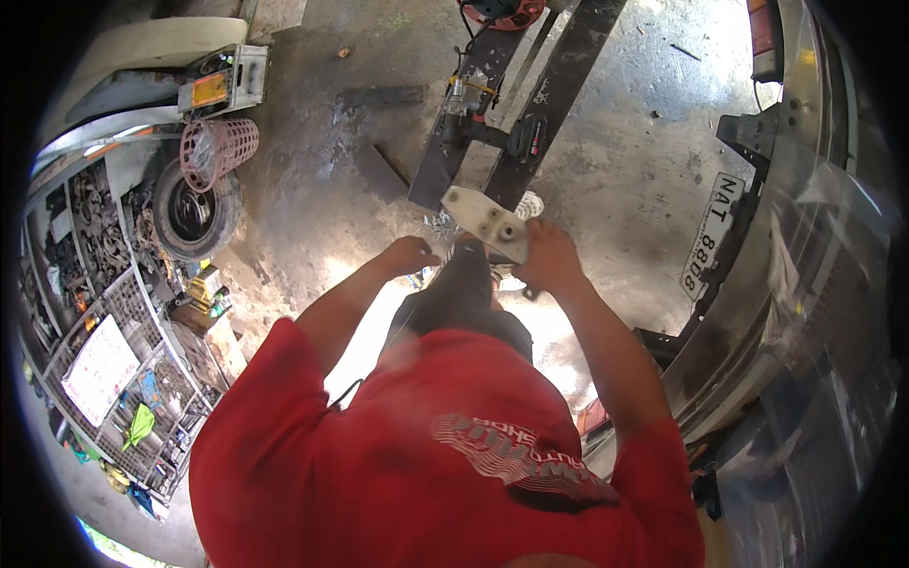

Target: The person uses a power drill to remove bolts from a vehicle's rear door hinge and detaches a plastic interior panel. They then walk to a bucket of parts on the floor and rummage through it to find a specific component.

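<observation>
Pinching the plate point(481, 220) at four o'clock, the right hand point(552, 257) could use the left hand point(407, 257), grip unclear, bracing ten o'clock.

Location type: vehicle repair workshop. Indicators: a stained concrete floor point(615, 161); 2 dark metal beams point(571, 57) at floor level, supporting a cordless power tool point(488, 134). Left side: a tyre point(227, 213) fitted on its wheel, beside a wire-mesh rack point(137, 327) and heaped dark mechanical parts point(90, 204). Right side: a vehicle licence plate point(712, 237) and a red tail lamp point(762, 33).
</observation>
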A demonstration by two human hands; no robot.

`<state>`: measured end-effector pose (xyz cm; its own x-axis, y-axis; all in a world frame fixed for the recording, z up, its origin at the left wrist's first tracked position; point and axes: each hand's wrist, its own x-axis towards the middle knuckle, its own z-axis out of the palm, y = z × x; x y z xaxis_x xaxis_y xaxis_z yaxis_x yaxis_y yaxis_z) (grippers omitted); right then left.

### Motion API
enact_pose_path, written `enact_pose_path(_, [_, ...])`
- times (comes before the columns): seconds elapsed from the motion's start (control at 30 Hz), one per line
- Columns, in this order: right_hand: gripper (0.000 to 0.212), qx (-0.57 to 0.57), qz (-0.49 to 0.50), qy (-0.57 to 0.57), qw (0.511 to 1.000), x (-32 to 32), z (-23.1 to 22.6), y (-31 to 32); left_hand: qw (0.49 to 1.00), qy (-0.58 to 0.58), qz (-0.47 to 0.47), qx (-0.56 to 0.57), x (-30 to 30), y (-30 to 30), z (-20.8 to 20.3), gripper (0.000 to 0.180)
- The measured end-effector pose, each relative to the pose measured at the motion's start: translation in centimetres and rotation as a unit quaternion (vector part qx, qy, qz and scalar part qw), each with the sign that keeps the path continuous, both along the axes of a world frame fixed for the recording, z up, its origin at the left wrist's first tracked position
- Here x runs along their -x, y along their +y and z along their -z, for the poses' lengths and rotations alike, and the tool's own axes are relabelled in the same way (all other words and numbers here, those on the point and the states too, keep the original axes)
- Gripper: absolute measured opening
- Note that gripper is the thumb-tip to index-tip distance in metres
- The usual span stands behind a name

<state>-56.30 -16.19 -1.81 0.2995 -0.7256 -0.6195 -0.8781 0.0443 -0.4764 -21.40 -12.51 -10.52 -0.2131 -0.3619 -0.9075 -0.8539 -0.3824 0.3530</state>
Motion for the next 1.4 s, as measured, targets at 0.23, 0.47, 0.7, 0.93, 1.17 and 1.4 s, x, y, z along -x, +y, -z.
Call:
enact_pose_path(0.23, [0.044, 0.154, -0.093, 0.101, 0.978, -9.8, 12.5, -3.1, 0.991, -0.114, -0.065, -0.037, -7.7, 4.7, -6.8, 0.056])
enact_pose_path(0.47, [0.043, 0.345, -0.099, 0.16, 0.92, -10.3, 15.9, -2.5, 0.985, -0.13, -0.096, -0.058, -12.5, 9.7, -6.4, 0.043])
enact_pose_path(0.7, [0.041, 0.163, 0.088, -0.023, 0.982, -2.8, 8.8, 7.5, 0.993, -0.006, -0.045, -0.108, -6.7, 1.5, -4.4, 0.034])
enact_pose_path(0.93, [0.042, -0.063, 0.464, 0.13, 0.874, 3.7, -1.6, 31.5, 0.97, 0.087, 0.173, -0.148, 9.1, -10.3, -6.7, 0.046])
enact_pose_path(1.17, [0.042, -0.172, 0.804, 0.103, 0.559, -14.0, -9.3, 56.8, 0.805, 0.105, 0.58, -0.064, 26.6, -7.0, -10.5, 0.038])
enact_pose_path(1.4, [0.033, -0.253, 0.936, -0.031, 0.243, -45.6, -3.7, 63.1, 0.515, 0.242, 0.822, 0.026, 36.2, 21.5, -19.7, 0.037])
